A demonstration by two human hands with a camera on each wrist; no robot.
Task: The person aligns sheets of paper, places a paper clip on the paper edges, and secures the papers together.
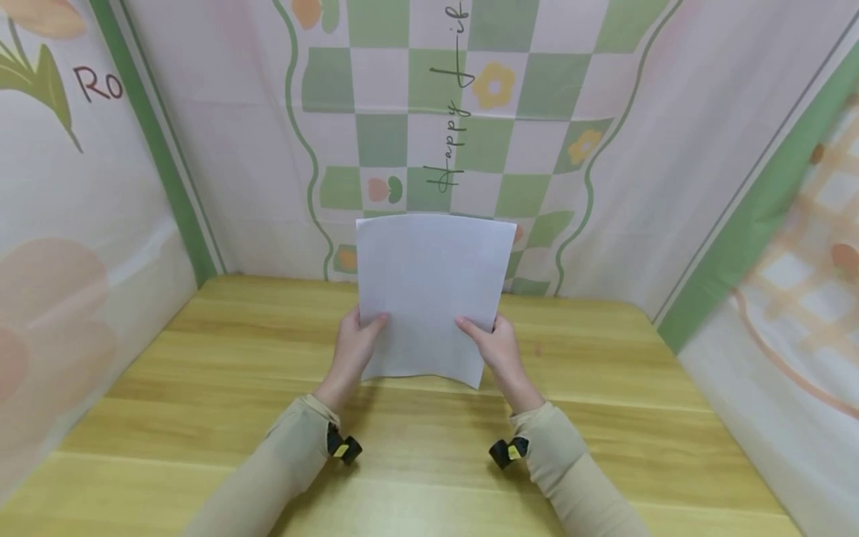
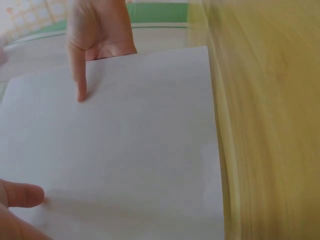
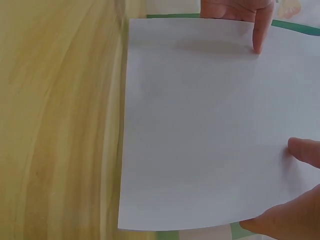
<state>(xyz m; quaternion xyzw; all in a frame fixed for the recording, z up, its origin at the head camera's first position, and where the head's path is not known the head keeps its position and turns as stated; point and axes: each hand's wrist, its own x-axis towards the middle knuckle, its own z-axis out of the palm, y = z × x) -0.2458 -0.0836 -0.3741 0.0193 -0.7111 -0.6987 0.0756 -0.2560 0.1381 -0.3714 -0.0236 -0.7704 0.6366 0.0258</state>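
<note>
A blank white sheet of paper [image 1: 429,291] is held up between both hands, its face toward the head camera and its top edge bowed slightly. My left hand [image 1: 354,339] grips the left side, thumb on the front and fingers hidden behind. On the opposite side my right hand [image 1: 498,344] pinches the sheet the same way. In the left wrist view the paper [image 2: 135,140] fills much of the frame, with the left thumb [image 2: 25,194] lying on it. The right wrist view shows the right thumb [image 3: 305,151] pressed on the paper [image 3: 210,115].
Beneath the hands lies a wood-grain table [image 1: 255,350]. A printed curtain [image 1: 443,134] with green checks and flowers hangs behind it, and more cloth walls [image 1: 87,224] stand on both sides. Each sleeve carries a small black wrist camera [image 1: 345,449].
</note>
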